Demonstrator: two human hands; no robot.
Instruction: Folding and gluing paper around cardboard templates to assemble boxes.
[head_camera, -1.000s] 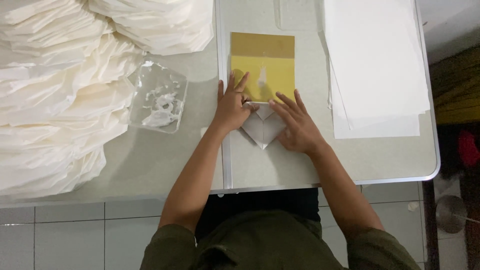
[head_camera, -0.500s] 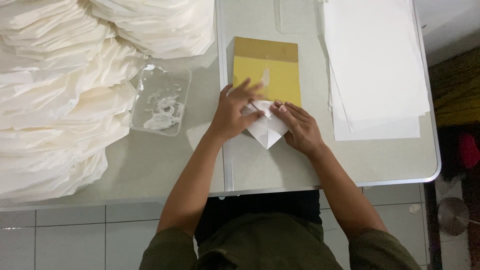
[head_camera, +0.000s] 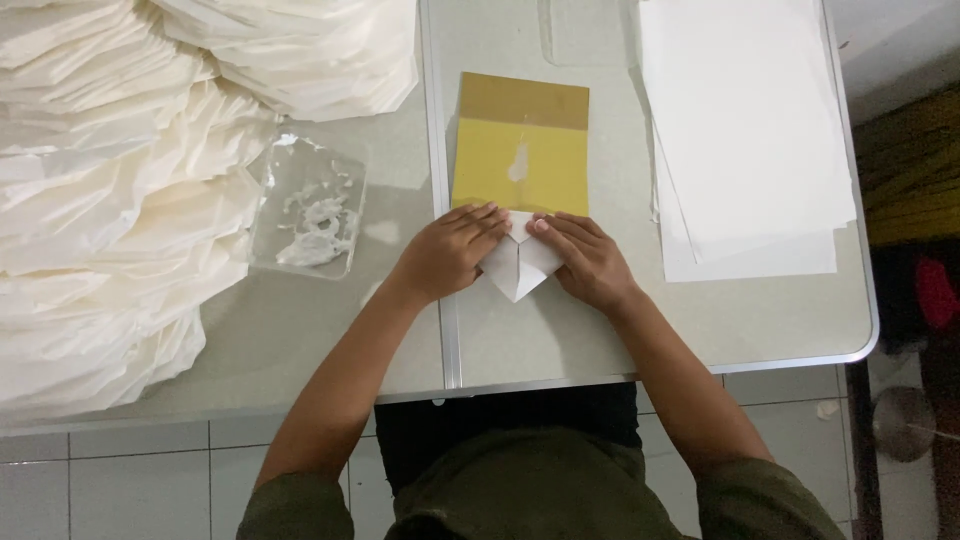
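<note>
Table (head_camera: 620, 330): grey, under everything.
Heap of white folded paper (head_camera: 110, 190): well left of left fingers.
Stack of white sheets (head_camera: 745, 130): right of right fingers.
Yellow board (head_camera: 520, 150): just beyond fingertips of both hands.
Clear tray (head_camera: 310, 205): near left hand, glue smears inside.
Left hand (head_camera: 450, 250), right hand (head_camera: 590, 262): fingers together, flat, pressing down on paper piece.
Folded white paper piece (head_camera: 515, 270): between and under both hands, point toward person.

Matt white paper (head_camera: 517, 270), glossy yellow card (head_camera: 520, 160)
</note>
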